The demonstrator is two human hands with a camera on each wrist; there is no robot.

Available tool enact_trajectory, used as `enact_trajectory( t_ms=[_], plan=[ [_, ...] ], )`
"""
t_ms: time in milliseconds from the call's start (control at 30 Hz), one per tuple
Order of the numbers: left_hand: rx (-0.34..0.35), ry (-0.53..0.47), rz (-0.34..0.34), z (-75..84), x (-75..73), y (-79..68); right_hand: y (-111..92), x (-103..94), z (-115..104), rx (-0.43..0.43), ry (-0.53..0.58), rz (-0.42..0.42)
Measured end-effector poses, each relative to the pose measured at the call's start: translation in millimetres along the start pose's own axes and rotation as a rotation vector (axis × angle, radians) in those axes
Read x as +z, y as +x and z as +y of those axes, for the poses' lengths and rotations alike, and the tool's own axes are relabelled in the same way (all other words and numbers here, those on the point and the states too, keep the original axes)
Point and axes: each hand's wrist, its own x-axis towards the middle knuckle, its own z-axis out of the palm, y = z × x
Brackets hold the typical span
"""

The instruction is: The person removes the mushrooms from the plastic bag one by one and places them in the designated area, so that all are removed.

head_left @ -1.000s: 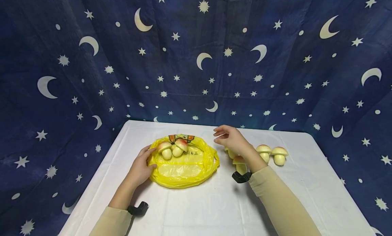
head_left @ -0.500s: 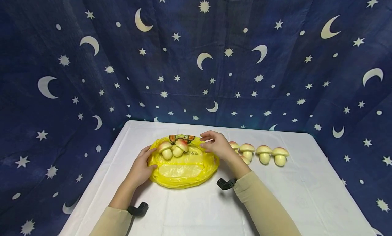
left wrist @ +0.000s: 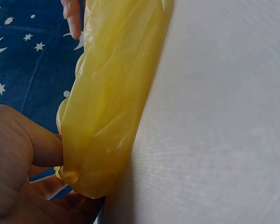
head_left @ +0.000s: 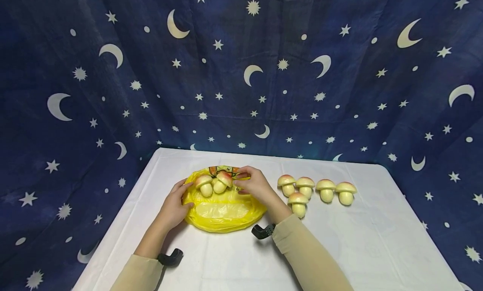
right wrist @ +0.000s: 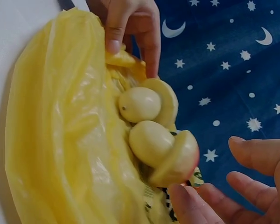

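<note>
A yellow plastic bag (head_left: 224, 224) lies on the table with its rim rolled into an oval. Two toy mushrooms with red-tinged caps, a left one (head_left: 204, 186) and a right one (head_left: 222, 182), rest side by side in its back left part. My left hand (head_left: 172, 205) holds the bag's left edge, thumb over the rim and fingers behind, as the right wrist view shows. Over the bag's right side hovers my right hand (head_left: 256, 186), fingers spread with nothing between them. In the right wrist view its fingertips are close to the nearer mushroom (right wrist: 165, 151); contact cannot be told.
Several more toy mushrooms stand right of the bag: four-cornered white table (head_left: 377, 240) space surrounds them, with one mushroom (head_left: 298, 205) in front of a row (head_left: 325, 190). A dark blue curtain (head_left: 226, 127) with moons and stars hangs behind the table.
My right hand has moved left, from above the mushrooms on the right to over the bag, uncovering those mushrooms. The left hand, the bag and its two mushrooms have stayed in place.
</note>
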Motion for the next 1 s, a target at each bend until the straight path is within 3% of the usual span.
enact_trajectory(
  t_ms=[200,567,1000],
  plan=[
    [-0.008,0.002,-0.001,0.7,0.1,0.5,7.7,10.7,6.3,0.025,-0.006,0.049],
    [-0.001,0.008,0.002,0.3,-0.5,0.4,17.2,26.3,6.7,0.085,0.069,0.067],
    [-0.011,-0.001,-0.005,1.8,-0.9,0.0,24.6,46.3,11.5,0.074,0.006,0.153]
  ],
)
